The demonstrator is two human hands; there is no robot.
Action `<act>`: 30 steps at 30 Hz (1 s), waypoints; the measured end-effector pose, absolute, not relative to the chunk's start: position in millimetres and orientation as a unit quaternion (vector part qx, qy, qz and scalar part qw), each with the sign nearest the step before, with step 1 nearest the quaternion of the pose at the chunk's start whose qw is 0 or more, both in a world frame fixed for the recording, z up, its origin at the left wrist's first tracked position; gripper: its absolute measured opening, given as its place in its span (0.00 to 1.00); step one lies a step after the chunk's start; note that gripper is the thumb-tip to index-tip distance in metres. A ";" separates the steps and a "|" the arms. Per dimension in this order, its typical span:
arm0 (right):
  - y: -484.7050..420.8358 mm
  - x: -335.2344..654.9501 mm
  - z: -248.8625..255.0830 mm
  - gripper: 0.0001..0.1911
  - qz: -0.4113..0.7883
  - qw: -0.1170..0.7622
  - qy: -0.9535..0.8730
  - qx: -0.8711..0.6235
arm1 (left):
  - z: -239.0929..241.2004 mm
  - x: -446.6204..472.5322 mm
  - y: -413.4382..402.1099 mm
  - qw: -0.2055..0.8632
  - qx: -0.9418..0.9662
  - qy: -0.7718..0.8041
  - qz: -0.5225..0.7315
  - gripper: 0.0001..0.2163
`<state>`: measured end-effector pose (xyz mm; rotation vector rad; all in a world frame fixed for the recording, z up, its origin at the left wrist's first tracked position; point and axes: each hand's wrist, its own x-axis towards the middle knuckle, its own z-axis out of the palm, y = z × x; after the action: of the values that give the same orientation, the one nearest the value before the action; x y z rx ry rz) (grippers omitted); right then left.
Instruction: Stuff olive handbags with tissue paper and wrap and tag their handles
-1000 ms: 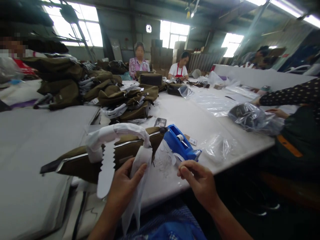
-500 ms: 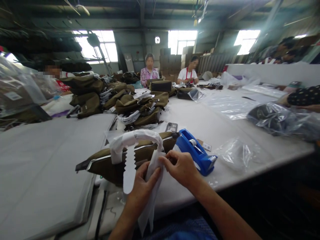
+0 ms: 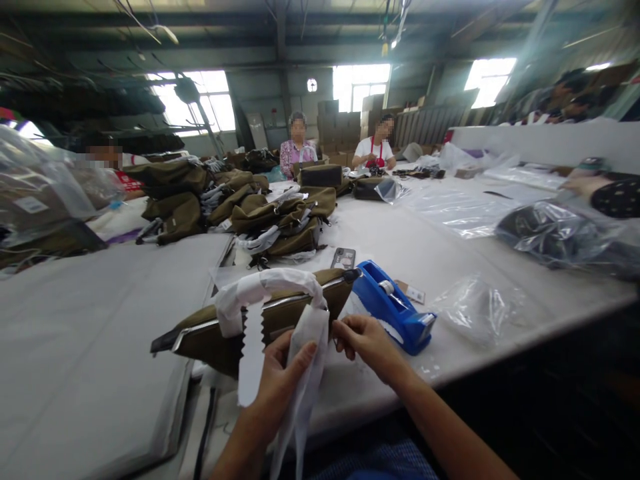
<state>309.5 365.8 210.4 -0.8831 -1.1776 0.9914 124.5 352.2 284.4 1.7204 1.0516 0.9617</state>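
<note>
Olive bag (image 3: 280, 317) lies left-to-right (zipper up), left hand (image 3: 283, 380) pinching wrap (image 3: 307, 347).

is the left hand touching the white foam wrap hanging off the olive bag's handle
Touching: the head view shows the left hand pinching the white foam wrap between thumb and fingers.

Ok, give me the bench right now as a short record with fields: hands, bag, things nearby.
left hand: grips the hanging white wrap
right hand: fingers pinch the same wrap at the handle's end
bag: olive, lying on the white table, handle wrapped in white
tape dispenser: blue, just right of the bag
phone: behind the bag
more bags: piled further back
</note>
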 end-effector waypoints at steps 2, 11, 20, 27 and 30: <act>352.4 308.7 214.0 0.23 0.400 0.677 -0.493 -0.373 | 284.3 125.4 352.4 0.437 0.690 0.424 0.392 0.20; 338.1 289.2 227.0 0.18 0.419 0.675 -0.545 -0.268 | 276.7 127.7 359.7 0.424 0.702 0.422 0.386 0.21; 322.0 262.7 176.1 0.22 0.543 0.616 -0.478 -0.312 | 272.1 137.8 355.2 0.402 0.689 0.422 0.430 0.16; 330.0 241.6 174.8 0.14 0.396 0.641 -0.529 -0.391 | 255.2 145.1 355.7 0.304 0.713 0.448 0.446 0.16; 322.9 234.9 172.0 0.14 0.313 0.646 -0.553 -0.422 | 249.5 146.0 356.3 0.217 0.729 0.479 0.438 0.16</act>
<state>234.9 322.9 172.0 -0.9610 -1.2582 0.7112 146.0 356.3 249.5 2.0190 1.3263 1.2131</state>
